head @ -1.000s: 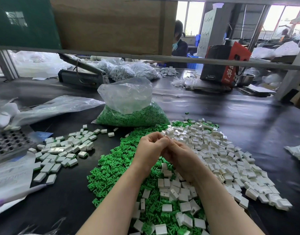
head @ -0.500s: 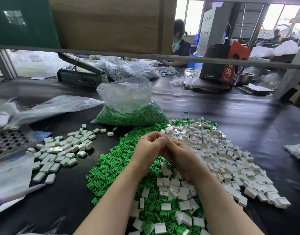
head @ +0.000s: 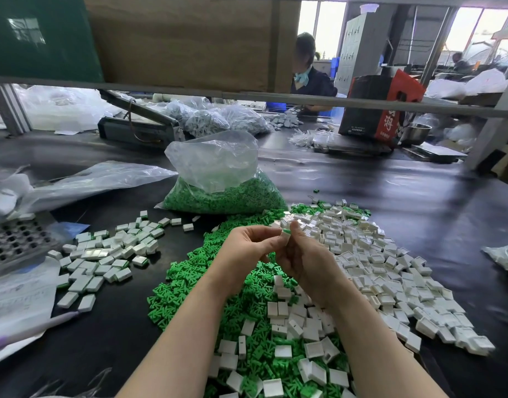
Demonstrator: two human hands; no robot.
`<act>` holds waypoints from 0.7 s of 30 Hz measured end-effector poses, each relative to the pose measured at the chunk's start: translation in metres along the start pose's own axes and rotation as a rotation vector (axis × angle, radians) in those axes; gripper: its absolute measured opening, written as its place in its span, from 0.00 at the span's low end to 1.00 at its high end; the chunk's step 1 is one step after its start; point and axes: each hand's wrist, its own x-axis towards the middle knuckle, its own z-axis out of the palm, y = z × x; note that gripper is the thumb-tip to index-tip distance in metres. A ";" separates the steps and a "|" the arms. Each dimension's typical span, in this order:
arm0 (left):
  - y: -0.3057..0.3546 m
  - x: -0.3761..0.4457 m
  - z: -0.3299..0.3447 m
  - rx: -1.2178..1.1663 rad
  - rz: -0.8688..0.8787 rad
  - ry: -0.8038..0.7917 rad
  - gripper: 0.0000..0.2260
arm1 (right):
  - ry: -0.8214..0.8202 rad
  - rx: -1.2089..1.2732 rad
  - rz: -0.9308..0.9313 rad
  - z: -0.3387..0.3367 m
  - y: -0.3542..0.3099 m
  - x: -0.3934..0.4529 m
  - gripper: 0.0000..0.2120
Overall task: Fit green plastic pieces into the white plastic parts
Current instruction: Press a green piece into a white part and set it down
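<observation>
held piece point(head: 286, 232): small white part with a green edge, raised above the piles, between the two hands.
right hand point(head: 306, 261): thumb and fingertips pinch the held piece.
left hand point(head: 245, 255): fingers curled, tips just beside the held piece; contact cannot be told.
green pieces point(head: 189, 285): loose heap on the black table point(head: 419, 202), under both hands.
white parts point(head: 390, 271): heap to the right of the hands.
finished parts point(head: 103, 257): group well to the left.

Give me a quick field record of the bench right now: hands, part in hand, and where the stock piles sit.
left hand: fingers curled, at the part
right hand: pinches the part
part in hand: white with green showing
green pieces: loose pile under the hands
white parts: pile to the right
finished pile: left
green bag: behind the piles
</observation>
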 end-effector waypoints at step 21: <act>-0.011 -0.024 -0.138 1.118 -0.289 1.009 0.08 | 0.659 -1.090 -0.271 -0.008 -0.005 0.001 0.03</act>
